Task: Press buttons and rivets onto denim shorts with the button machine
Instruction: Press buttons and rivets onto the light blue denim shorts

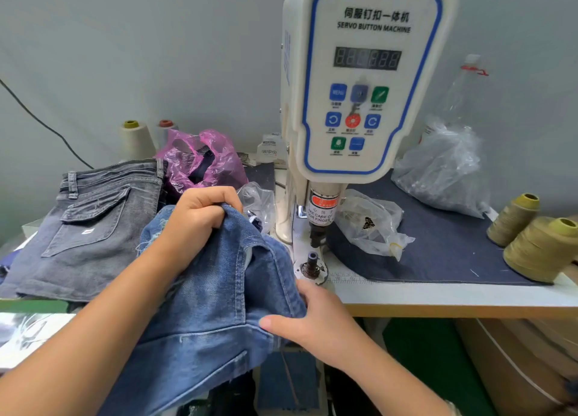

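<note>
Gripping one blue shorts (219, 290), two hands, left hand (200, 212), right hand (316, 318)

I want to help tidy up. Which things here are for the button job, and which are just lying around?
For the job:
blue denim shorts, gripped by left hand and right hand
button machine
lower die

Just lying about:
grey shorts
pink bag
thread cones
clear bags

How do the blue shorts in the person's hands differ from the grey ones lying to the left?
The blue shorts are bunched up, gripped by the left hand and right hand beside the button machine; the grey shorts lie flat and untouched on a pile, farther from the machine. The blue pair shows a frayed edge; the grey pair shows a flap pocket. Both are denim.
</note>
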`<state>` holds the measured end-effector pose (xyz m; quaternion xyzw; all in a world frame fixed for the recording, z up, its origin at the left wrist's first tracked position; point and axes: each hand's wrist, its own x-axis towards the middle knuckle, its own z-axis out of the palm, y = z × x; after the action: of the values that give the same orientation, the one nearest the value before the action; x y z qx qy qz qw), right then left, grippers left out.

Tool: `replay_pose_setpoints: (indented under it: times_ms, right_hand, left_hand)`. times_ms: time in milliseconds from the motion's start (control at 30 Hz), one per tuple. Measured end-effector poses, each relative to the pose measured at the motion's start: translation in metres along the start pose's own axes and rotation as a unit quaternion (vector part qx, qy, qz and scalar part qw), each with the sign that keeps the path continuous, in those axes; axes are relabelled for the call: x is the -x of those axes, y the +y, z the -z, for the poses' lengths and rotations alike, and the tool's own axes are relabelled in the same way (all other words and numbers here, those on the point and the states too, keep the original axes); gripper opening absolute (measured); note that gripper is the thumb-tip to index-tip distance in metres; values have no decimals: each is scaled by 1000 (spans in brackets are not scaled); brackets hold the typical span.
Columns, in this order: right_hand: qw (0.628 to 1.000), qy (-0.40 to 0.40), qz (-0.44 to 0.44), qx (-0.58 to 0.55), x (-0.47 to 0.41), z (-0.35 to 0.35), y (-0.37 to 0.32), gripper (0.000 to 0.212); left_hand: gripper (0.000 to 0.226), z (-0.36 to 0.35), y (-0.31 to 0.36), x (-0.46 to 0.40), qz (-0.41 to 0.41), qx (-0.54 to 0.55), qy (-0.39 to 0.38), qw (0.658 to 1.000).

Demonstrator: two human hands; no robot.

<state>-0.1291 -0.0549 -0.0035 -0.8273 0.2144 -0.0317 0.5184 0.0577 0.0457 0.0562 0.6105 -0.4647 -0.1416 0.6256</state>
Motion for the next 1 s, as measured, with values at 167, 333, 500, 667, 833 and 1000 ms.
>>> replay_pose_setpoints:
  times_ms: [167, 333, 500, 667, 833, 1000]
  right_hand:
    - [982, -160, 22, -101, 6, 13, 8, 25]
    - [988, -93, 11, -127, -2, 26, 13, 18]
    - [992, -44, -45, -107, -18, 55, 17, 39]
    - [979, -70, -99, -163, -23, 59, 22, 27]
    - [955, -99, -165, -227, -26, 62, 34, 34]
    - [922, -132, -189, -310, -24, 65, 43, 34]
  left_hand:
    - [32, -14, -15, -7, 8, -35, 37, 999]
    - [53, -9, -28, -8, 47, -227, -146, 962]
    - [34, 2, -31, -5, 348, -119, -248, 896]
    - [67, -12, -30, -5, 328, -273, -311, 849]
    - [19, -16, -40, 1, 289, -85, -245, 921]
    - [18, -21, -44, 7, 328, -21, -263, 907]
